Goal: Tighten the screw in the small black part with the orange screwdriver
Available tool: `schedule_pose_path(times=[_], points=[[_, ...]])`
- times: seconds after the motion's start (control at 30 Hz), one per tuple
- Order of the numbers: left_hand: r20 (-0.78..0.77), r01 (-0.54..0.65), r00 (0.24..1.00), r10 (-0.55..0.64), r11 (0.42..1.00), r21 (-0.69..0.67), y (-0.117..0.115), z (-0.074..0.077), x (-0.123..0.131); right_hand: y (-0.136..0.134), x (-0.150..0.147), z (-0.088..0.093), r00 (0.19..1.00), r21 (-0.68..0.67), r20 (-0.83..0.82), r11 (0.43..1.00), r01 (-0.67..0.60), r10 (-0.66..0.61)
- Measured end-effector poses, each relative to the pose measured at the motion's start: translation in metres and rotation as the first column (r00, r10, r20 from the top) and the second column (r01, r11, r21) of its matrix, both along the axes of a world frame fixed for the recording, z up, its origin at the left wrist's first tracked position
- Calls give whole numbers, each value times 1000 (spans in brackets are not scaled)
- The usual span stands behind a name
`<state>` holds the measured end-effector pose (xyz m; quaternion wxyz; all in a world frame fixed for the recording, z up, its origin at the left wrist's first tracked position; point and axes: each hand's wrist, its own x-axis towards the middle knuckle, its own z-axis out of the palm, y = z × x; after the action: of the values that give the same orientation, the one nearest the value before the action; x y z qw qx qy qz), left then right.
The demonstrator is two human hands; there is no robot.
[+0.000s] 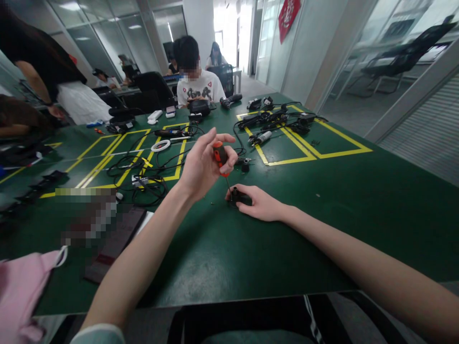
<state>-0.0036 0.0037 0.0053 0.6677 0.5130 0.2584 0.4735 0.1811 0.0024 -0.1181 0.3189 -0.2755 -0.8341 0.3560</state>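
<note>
My left hand (204, 165) is closed around a small screwdriver (220, 155) with an orange and black handle. Its thin shaft points straight down into a small black part (237, 196) on the green table (251, 248). My right hand (258, 203) lies on the table and pins that black part between thumb and fingers. Most of the part is hidden under the fingers.
A tangle of black cables (143, 172) and a white ring (160, 145) lie left of my hands inside yellow tape squares. More black devices (276, 122) sit at the far right. A seated person (196, 81) works across the table. A pink bag (21, 291) rests near left.
</note>
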Motion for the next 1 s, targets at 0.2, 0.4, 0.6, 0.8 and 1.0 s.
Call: schedule_pose_path(times=[0.2,0.4,0.6,0.8,1.0], points=[[19,20,1000,-20,1000,10,0,-2,1,0,1,2,1000,5,3,1000,-4,4],[7,23,1000,-23,999,42,-4,-5,3,0,0,0,1000,2,12,1000,11,-11],[-34,31,999,-30,999,18,-2,1,1,0,0,-1,1000,6,3,1000,6,-6],[-27,40,999,-39,999,36,-2,-4,3,0,1,1,999,17,28,1000,15,-16],[-33,-7,999,9,998,62,-3,-6,4,0,1,2,1000,8,28,1000,10,-10]])
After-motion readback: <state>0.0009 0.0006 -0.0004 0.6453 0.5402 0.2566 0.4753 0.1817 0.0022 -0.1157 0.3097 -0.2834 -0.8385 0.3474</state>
